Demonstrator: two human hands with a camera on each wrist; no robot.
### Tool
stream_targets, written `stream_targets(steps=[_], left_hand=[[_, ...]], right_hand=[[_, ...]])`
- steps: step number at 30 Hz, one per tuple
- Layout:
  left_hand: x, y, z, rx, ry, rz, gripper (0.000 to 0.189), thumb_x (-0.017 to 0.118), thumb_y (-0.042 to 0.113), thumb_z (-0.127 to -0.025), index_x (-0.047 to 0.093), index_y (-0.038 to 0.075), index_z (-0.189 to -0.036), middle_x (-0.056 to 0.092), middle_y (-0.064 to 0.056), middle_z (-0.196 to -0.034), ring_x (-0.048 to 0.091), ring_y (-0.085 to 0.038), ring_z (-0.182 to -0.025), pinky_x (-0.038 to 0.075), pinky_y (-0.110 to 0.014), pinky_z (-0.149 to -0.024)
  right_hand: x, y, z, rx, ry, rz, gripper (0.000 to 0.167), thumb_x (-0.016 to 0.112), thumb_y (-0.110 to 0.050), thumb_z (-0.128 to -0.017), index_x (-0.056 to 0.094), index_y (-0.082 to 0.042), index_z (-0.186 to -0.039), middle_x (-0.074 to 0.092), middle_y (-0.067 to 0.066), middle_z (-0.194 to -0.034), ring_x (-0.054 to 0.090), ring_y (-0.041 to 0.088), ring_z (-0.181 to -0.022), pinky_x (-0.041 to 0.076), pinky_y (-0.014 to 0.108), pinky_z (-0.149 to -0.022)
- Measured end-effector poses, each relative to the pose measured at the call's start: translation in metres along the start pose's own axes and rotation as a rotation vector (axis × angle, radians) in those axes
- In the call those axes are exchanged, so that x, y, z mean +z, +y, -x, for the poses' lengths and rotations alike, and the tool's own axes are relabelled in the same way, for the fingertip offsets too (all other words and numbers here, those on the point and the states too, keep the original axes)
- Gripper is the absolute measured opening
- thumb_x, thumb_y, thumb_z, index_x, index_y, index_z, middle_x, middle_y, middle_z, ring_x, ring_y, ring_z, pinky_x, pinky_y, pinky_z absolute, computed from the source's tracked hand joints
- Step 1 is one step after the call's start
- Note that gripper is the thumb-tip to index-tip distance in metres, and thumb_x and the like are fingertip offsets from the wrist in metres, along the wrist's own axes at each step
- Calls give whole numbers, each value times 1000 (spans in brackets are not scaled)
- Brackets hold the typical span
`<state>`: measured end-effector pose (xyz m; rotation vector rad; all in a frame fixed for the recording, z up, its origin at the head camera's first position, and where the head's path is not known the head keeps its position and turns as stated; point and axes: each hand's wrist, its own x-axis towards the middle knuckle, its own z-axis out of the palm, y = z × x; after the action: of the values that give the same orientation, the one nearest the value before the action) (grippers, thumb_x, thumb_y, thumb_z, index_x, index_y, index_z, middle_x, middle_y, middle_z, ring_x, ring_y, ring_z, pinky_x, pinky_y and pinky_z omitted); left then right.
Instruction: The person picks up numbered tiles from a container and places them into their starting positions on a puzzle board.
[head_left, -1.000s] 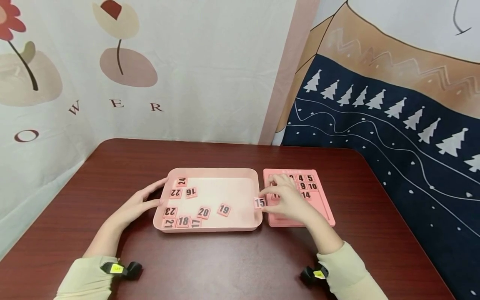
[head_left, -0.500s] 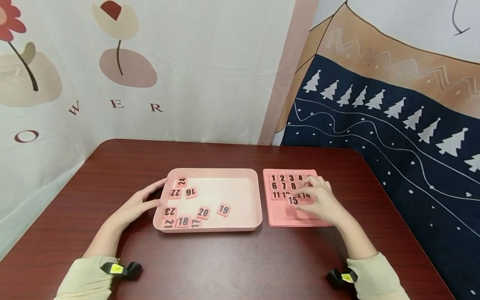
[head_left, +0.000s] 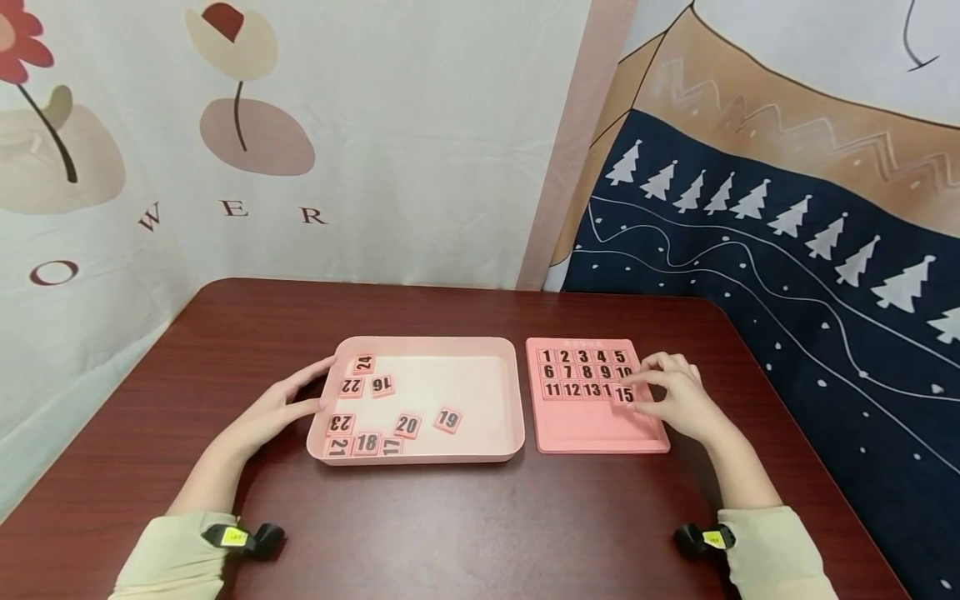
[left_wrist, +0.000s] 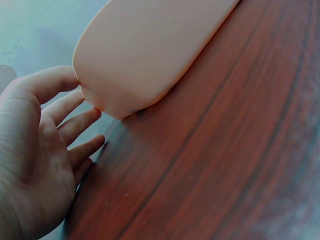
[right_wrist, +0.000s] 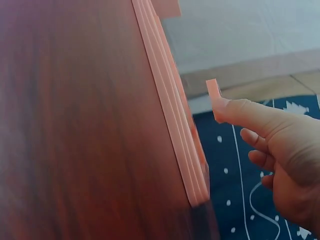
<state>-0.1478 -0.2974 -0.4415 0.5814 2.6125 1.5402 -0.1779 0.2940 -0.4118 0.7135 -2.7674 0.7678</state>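
My right hand (head_left: 677,396) pinches the number 15 tile (head_left: 624,395) between thumb and fingers, over the right end of the third row on the pink puzzle board (head_left: 600,429). In the right wrist view the small pink tile (right_wrist: 213,95) stands up from the thumb, above the board's side (right_wrist: 172,115). Rows 1 to 5 and 6 to 10 fill the board's top, with 11 onward below; the 14 is partly covered by the held tile. My left hand (head_left: 270,414) touches the left wall of the light pink tray (head_left: 416,457), fingers spread along it in the left wrist view.
Several loose number tiles lie in the tray, mostly at its left, among them the 16 (head_left: 382,384), the 20 (head_left: 407,426) and the 19 (head_left: 447,419). Tray and board stand side by side on the dark red wooden table (head_left: 465,525). Printed cloths hang behind.
My right hand has carried the 15 tile rightward from the tray's right edge, across the board, to the third row's right end. My left hand and the tray have stayed put.
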Motion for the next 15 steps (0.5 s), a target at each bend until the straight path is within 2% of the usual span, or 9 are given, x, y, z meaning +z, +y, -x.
stream_targets(steps=[7,15], left_hand=[[0,0,0,-7,-1,10,61,61,14,-94,34,9,-149,33,-16,-150,25,7,-130,21,-6,-95],[0,0,0,-13,2,9,61,61,14,-94,34,11,-149,33,-14,-151,25,6,-130,21,-7,-95]], right_hand=[[-7,18,3,59,-18,36,32,85,-8,-69,76,-10,-100,50,6,-98,37,28,-96,23,46,-75],[-5,27,-3,62,-65,61,30,85,-12,-71,76,-12,-100,51,8,-100,38,29,-97,24,46,-76]])
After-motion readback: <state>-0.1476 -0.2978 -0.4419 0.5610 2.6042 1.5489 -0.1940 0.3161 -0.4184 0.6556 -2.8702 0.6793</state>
